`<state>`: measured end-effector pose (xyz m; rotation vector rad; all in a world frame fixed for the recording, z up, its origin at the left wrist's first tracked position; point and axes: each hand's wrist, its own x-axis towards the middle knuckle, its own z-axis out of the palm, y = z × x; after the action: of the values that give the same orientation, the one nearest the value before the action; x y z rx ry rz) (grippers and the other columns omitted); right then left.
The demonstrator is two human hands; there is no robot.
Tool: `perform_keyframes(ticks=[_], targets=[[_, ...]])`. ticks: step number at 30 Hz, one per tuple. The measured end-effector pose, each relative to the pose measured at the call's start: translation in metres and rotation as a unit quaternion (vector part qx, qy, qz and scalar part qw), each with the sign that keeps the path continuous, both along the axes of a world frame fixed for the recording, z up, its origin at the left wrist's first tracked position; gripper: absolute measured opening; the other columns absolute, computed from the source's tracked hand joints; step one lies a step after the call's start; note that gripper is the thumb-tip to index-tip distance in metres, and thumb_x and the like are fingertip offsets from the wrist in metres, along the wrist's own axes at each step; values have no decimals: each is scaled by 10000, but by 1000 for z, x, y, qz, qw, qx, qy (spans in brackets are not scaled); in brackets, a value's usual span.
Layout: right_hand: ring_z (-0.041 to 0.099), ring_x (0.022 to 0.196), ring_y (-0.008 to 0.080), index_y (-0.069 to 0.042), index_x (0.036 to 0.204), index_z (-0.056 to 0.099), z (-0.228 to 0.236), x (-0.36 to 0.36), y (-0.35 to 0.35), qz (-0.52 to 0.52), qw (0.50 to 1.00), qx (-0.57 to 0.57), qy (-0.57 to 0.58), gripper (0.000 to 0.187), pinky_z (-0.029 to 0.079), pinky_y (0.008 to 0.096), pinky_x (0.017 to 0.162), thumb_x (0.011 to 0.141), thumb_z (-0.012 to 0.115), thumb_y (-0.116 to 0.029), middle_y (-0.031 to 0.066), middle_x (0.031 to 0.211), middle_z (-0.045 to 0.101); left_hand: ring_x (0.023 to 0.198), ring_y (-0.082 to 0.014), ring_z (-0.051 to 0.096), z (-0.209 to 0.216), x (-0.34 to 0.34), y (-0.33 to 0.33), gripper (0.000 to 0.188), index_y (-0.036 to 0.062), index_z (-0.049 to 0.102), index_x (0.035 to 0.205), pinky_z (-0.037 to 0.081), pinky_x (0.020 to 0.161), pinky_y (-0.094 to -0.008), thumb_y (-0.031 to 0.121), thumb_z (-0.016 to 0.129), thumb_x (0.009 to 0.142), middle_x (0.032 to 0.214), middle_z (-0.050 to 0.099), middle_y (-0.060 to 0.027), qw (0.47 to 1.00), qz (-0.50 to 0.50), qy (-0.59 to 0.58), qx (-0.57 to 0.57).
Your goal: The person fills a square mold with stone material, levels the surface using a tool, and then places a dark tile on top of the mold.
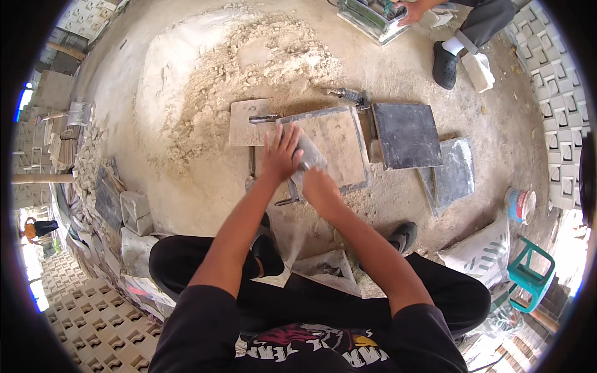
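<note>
A rectangular metal mould [357,140] lies on the ground before me, filled level with pale sandy material. Across its left part rests a grey, flat-bladed trowel [312,154], slightly blurred. My right hand [320,189] is closed at the blade's near end; its handle, if any, is hidden in the fist. My left hand [283,152] lies with fingers stretched against the blade's left side. A thin streak of dust or powder [298,239] falls below my hands. From the mould's left side juts a metal handle [264,119], over a pale flat slab [245,127].
Loose sandy mix [249,68] is heaped beyond the mould. Dark square plates [407,135] lie to the right. A co-worker's hand [413,11] works at another mould [370,22]. A paint bucket [521,205], a white sack [482,248] and a green stool [532,273] stand right.
</note>
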<state>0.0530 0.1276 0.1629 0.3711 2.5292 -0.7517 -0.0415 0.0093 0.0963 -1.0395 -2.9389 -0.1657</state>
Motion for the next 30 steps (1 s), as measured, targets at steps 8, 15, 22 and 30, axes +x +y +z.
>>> perform_keyframes(ticks=[8, 15, 22, 30], targets=[[623, 935, 428, 72, 1017, 541, 6, 104, -7, -43, 994, -11, -100, 286, 502, 485, 805, 881, 427, -152, 287, 978, 627, 1406, -264, 177, 8, 117, -6, 592, 170, 252, 1460, 45, 1118, -553, 382, 393, 926, 1524, 206, -68, 995, 17, -79, 58], [632, 838, 443, 94, 920, 566, 16, 93, -13, -72, 997, 19, 4, 265, 508, 498, 753, 849, 455, -135, 308, 870, 625, 1386, -210, 238, 13, 96, 12, 554, 93, 275, 1440, 73, 1132, -511, 315, 384, 945, 1498, 273, -73, 992, -36, -58, 105], [644, 855, 411, 89, 938, 551, -1, 78, -33, -116, 993, 22, -2, 253, 521, 474, 752, 874, 420, -118, 269, 877, 638, 1376, -153, 257, 5, 78, 4, 540, 138, 312, 1433, 60, 1136, -510, 332, 413, 939, 1490, 301, -9, 991, -53, -40, 114], [657, 811, 393, 60, 849, 607, -10, -25, -24, -108, 991, 40, 75, 251, 538, 445, 705, 876, 422, -107, 269, 873, 646, 1386, -155, 238, -3, -29, 17, 541, 181, 293, 1441, 77, 1133, -530, 355, 407, 941, 1493, 292, 13, 992, -44, 39, 111]])
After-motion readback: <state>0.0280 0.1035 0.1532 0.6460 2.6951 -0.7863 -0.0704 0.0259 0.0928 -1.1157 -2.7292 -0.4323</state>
